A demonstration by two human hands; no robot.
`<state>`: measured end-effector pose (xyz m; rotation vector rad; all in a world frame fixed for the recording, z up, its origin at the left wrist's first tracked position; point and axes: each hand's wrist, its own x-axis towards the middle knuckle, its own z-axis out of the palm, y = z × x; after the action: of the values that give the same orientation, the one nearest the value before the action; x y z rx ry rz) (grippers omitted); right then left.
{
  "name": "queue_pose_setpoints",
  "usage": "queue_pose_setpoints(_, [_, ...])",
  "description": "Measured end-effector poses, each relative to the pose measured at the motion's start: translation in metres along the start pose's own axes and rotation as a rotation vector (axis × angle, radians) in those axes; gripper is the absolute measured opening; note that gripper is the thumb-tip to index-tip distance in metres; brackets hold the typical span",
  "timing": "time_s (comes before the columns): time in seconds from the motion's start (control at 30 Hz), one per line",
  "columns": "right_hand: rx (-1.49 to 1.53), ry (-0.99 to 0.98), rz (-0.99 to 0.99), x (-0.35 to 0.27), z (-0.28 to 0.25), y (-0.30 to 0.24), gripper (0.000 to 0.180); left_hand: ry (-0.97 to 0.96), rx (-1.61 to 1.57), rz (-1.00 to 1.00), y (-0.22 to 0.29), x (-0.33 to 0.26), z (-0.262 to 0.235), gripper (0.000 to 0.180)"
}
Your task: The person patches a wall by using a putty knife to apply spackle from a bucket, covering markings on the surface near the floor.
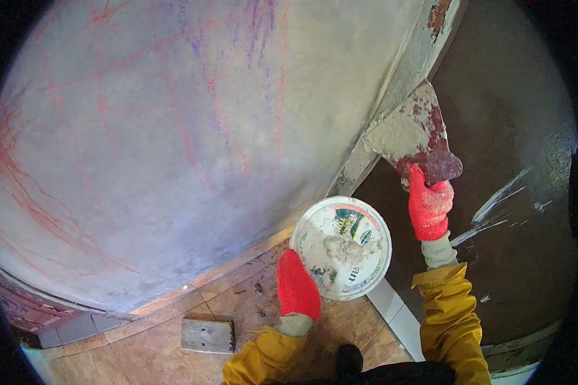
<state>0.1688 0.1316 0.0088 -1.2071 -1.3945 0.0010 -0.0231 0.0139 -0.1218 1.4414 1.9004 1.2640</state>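
L hand [297,287] grip clamped on lid [340,248] w/ filler; R hand [429,206] on putty knife [416,136]

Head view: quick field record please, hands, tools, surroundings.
left hand: red glove, grip on round white lid from below
lid load: lump of grey putty
right hand: red glove, grip on putty knife
knife blade: grey putty on it, at wall corner
wall: grey, red and purple scribbles
floor: tan tiles, small block

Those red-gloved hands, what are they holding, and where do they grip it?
The right hand grips a putty knife by its handle; the left hand holds a round lid at its lower-left edge.
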Motion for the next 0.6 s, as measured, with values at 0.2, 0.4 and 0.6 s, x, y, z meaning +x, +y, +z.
queue_pose_setpoints(0.2, [0.038, -0.024, -0.178, 0.003, -0.012, -0.017, 0.019, -0.035, -0.163, -0.168, 0.008, 0.005, -0.005, 0.039])
queue_pose_setpoints(0.4, [0.077, -0.178, 0.01, -0.038, -0.023, 0.014, 0.025, 0.032, -0.017, 0.005, -0.019, -0.008, 0.002, 0.038])
queue_pose_setpoints(0.6, [0.047, -0.248, -0.061, -0.075, -0.021, 0.043, 0.023, 0.041, -1.088, -0.481, -0.017, -0.008, -0.008, 0.039])
